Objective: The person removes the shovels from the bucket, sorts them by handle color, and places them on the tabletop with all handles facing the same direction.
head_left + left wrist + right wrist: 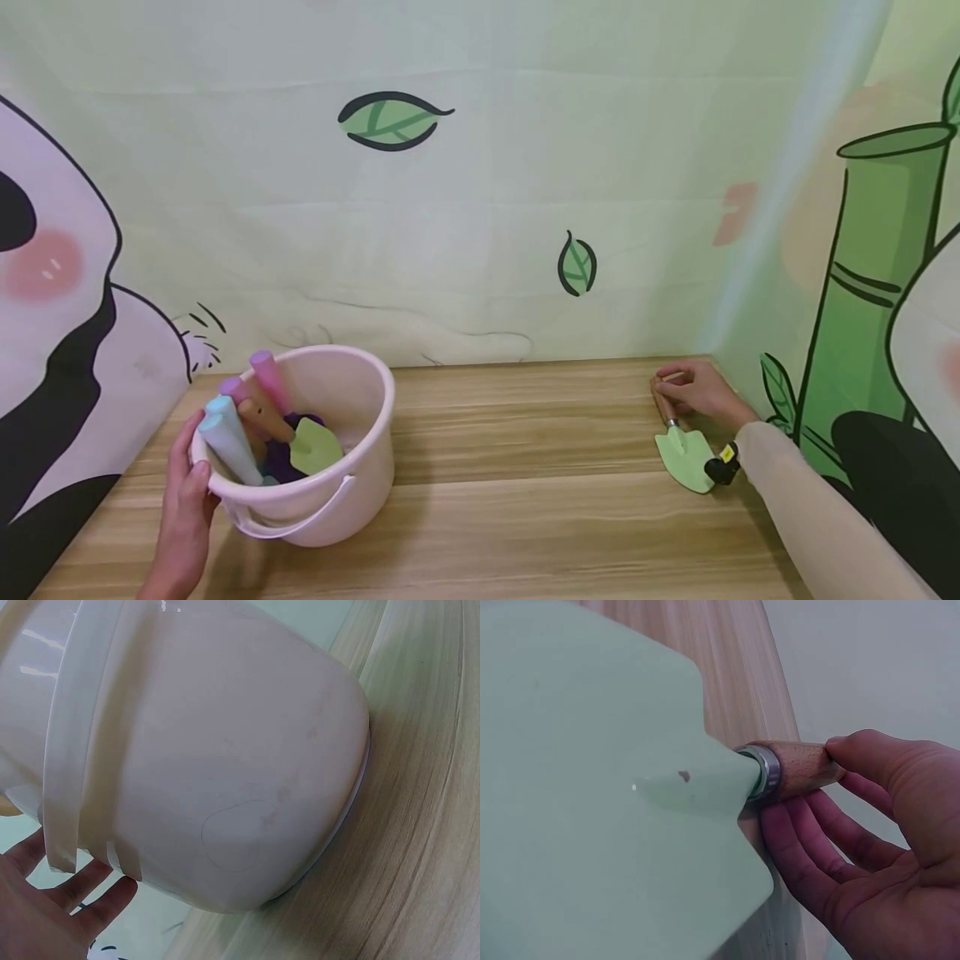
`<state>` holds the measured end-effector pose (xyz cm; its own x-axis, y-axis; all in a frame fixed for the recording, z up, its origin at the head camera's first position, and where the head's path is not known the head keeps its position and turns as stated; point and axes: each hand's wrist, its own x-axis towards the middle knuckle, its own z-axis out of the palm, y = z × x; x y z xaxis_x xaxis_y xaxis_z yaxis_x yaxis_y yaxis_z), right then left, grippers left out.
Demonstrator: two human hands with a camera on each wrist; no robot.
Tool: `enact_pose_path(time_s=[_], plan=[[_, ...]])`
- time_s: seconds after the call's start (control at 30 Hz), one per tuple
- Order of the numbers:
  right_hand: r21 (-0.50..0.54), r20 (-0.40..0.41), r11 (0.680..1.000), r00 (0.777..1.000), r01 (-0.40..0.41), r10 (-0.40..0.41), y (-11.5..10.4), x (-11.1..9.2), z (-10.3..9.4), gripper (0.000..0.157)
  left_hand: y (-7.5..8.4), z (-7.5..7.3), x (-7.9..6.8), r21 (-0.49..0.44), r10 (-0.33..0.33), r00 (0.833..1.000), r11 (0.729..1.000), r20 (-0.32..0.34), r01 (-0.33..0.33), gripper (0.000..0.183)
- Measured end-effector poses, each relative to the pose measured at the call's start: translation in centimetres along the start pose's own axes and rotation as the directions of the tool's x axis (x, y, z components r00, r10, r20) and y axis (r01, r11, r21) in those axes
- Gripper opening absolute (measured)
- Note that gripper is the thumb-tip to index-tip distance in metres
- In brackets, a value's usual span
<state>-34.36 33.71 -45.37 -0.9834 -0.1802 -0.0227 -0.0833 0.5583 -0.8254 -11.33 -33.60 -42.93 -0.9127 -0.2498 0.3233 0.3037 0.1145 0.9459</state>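
the right hand (697,390) pinches the trowel (681,454) by its wooden handle (802,763): the thumb presses near the handle's far end, and the curled fingers lie against the other side, with one close to the metal collar (766,772). the trowel is on the person's right, by the far right corner of the table (525,433), its pale green blade pointing back toward the body. that broad blade looks front-heavy, so a firm pinch with the fingers set close to the collar should stop it dipping or twisting, and a level wrist would spare the tabletop a scrape.

well apart, the left hand (186,508) touches the bucket (356,492) at its rim, fingertips against the outer wall; the thumb's hold is half hidden, so i cannot tell whether the hand grips or only steadies. even, light pressure there seems best, since a hard push could slide the bucket.

inside it lean light blue handles (232,437), a pink handle (268,382), a brown handle (262,419) and a yellow-green blade (315,448). behind hangs a leaf-printed backdrop (480,208).
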Motion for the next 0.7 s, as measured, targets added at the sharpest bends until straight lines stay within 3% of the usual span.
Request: enact_pose_path(time_s=[0.37, 0.53, 0.7], plan=[[-0.002, 0.048, 1.0, 0.999, 0.006, -0.005, -0.5, -0.2, -0.4, 0.045, 0.1, -0.2, 0.1, 0.017, -0.003, 1.0, 1.0, 0.0, 0.003, 0.058], [-0.095, 0.124, 0.995, 0.992, 0.033, -0.021, -1.6, -0.7, -0.9, 0.054, 0.2, -0.1, 0.1, 0.003, 0.011, 1.0, 1.0, 0.001, -0.011, 0.058], [-0.243, 0.21, 0.966, 0.977, 0.087, -0.036, -3.2, -1.3, -2.2, 0.062, 0.2, 0.1, 0.0, -0.005, 0.017, 1.0, 1.0, 0.003, -0.017, 0.057]])
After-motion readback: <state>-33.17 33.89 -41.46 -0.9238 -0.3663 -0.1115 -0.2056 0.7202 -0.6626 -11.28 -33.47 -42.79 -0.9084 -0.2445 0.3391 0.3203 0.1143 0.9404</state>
